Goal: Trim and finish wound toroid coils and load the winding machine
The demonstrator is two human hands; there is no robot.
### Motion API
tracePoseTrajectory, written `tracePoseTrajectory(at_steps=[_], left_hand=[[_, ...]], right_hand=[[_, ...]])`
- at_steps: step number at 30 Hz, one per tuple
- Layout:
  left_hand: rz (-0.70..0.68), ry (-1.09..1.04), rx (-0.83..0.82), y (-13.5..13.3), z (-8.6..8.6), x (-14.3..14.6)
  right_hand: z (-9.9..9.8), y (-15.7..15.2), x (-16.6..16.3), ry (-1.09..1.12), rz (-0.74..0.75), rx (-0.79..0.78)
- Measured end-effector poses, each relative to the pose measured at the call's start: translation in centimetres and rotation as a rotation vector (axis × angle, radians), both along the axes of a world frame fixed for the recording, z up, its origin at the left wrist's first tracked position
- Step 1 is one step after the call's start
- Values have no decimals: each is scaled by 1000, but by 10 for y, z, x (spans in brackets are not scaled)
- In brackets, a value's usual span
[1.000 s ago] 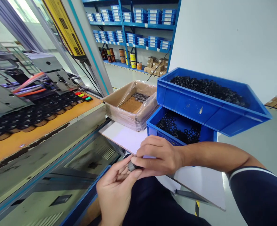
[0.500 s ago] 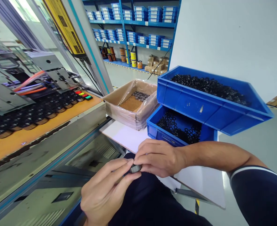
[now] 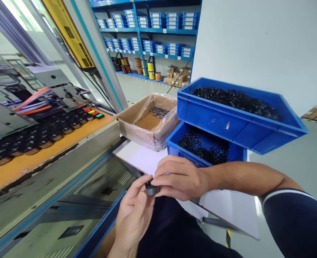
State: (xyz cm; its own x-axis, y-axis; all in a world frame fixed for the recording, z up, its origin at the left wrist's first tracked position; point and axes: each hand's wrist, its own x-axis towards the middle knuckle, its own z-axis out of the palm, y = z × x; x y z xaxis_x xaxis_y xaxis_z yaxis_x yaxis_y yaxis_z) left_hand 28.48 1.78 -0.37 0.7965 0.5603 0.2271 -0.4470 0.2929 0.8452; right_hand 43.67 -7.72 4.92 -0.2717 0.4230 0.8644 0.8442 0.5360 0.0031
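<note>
A small round metal core (image 3: 152,191), grey around its side and black on top, sits between my two hands in front of my body. My left hand (image 3: 133,216) has turned partly palm up and grips the core from the left and below with thumb and fingertips. From the right, my right hand (image 3: 178,178) pinches the core, its fingers bent over the top edge and hiding part of the black piece. The lower blue bin (image 3: 171,144), holding black rings, lies just beyond my right hand.
An upper blue bin (image 3: 209,116) full of black parts rests across the lower one. Beside it stands a plastic-lined cardboard box (image 3: 137,135) with metal cores. At left, a machine's orange bench (image 3: 67,138) carries rows of black-topped cores. Blue shelving (image 3: 169,31) stands behind.
My left hand has rotated from back-of-hand up towards palm up and shifted right, under the core. The core has moved slightly left, showing more of its black top. My right hand keeps its pinch.
</note>
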Motion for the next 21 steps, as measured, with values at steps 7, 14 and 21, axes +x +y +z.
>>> tracePoseTrajectory(at_steps=[7, 14, 21], left_hand=[[267, -144, 790, 28, 2, -8], [501, -57, 1065, 27, 7, -11], [1039, 523, 1248, 152, 55, -51]], right_hand=[[-1, -3, -1, -18, 0, -43], [-5, 1, 0, 16, -4, -172], [-14, -20, 88, 97, -661, -661]])
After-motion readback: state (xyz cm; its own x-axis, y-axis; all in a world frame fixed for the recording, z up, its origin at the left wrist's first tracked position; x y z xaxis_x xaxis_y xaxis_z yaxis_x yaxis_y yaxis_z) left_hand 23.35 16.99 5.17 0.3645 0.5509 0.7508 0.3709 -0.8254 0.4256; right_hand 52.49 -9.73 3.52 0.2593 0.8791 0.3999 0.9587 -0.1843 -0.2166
